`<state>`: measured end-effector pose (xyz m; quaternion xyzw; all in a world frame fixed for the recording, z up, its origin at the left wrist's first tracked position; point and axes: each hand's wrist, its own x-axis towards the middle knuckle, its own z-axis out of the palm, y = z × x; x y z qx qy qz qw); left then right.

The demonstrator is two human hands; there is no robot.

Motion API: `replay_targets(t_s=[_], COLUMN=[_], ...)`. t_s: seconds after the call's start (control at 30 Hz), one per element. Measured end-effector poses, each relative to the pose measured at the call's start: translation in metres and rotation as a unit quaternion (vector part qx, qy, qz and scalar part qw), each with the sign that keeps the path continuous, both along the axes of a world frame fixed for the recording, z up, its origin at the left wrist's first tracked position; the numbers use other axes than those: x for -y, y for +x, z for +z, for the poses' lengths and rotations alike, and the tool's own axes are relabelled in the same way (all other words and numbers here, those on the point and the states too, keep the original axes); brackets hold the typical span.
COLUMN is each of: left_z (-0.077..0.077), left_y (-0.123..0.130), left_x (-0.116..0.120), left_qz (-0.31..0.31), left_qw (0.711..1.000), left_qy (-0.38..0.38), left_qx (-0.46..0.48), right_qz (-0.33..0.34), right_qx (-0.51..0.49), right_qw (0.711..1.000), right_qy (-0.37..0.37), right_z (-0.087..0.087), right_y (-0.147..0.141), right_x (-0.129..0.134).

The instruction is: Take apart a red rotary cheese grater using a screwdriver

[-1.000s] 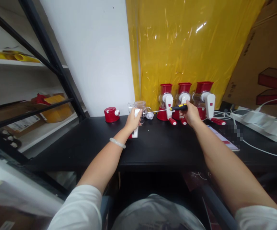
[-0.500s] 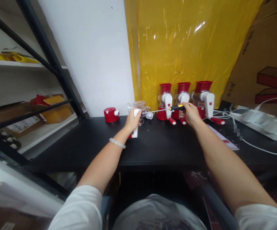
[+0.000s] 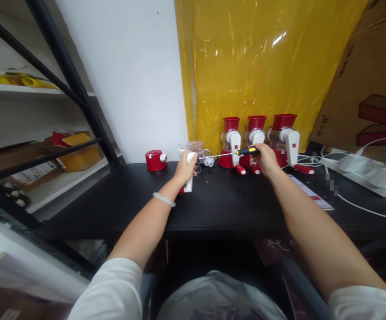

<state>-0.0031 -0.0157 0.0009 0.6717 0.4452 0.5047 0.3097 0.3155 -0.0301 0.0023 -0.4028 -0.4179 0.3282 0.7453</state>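
My left hand [image 3: 184, 170] is closed around a white crank handle [image 3: 188, 186], with a bit of red showing below the fingers. Closed on the grip of a black and yellow screwdriver [image 3: 246, 151] is my right hand [image 3: 265, 159]. The screwdriver lies level, its shaft pointing left, with the tip at the white part in my left hand. Just behind my left hand are a clear plastic body [image 3: 195, 146] and a white part [image 3: 209, 161]. A red base [image 3: 156, 160] with a white knob sits to the left.
Three red and white crank graters [image 3: 231, 141] stand at the back right. A tablet or phone [image 3: 311, 193], white cables and a power strip [image 3: 363, 171] lie at the right of the black table [image 3: 113, 206]. Shelves [image 3: 62, 186] flank the left.
The view has shifted very slightly. Both hands keep their holds, and the screwdriver remains at the white part.
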Motion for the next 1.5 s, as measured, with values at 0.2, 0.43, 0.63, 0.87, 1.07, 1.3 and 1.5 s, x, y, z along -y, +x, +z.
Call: replay_targets(t_s=[0.2,0.43,0.63,0.87,1.07,1.3,1.5], left_z=[0.002,0.0018,0.0011,0.0024,0.0043,0.0019,0.0021], left_y=[0.0009,0.0005,0.0005,0.0006,0.0008,0.0005,0.0006], left_x=[0.0018,0.0012,0.0004,0.0021,0.0036,0.0022,0.0022], left_qz=[-0.003,-0.003,-0.011,-0.004,-0.003,-0.005,-0.001], left_qw=[1.0,1.0,1.0,1.0,1.0,1.0,1.0], left_qy=[-0.004,0.004,-0.005,-0.002,-0.005,0.001,-0.001], left_qx=[-0.001,0.002,-0.003,-0.011,-0.008,-0.009,-0.01], right_qz=[0.0,0.004,0.021,0.032,0.043,0.048,0.026], right_qx=[0.042,0.073,0.042,0.008,-0.014,-0.003,0.027], right_qw=[0.999,0.997,0.999,0.999,0.999,0.999,0.999], right_qy=[0.02,0.033,0.018,0.023,0.014,0.014,0.027], right_z=[-0.0055,-0.0095,-0.0069,-0.0033,-0.002,-0.0018,-0.0045], right_y=[0.0048,0.0071,0.0069,0.0044,0.0034,0.0042,0.0041], right_x=[-0.0051,-0.0075,-0.0079,-0.0072,-0.0025,-0.0022,-0.0073])
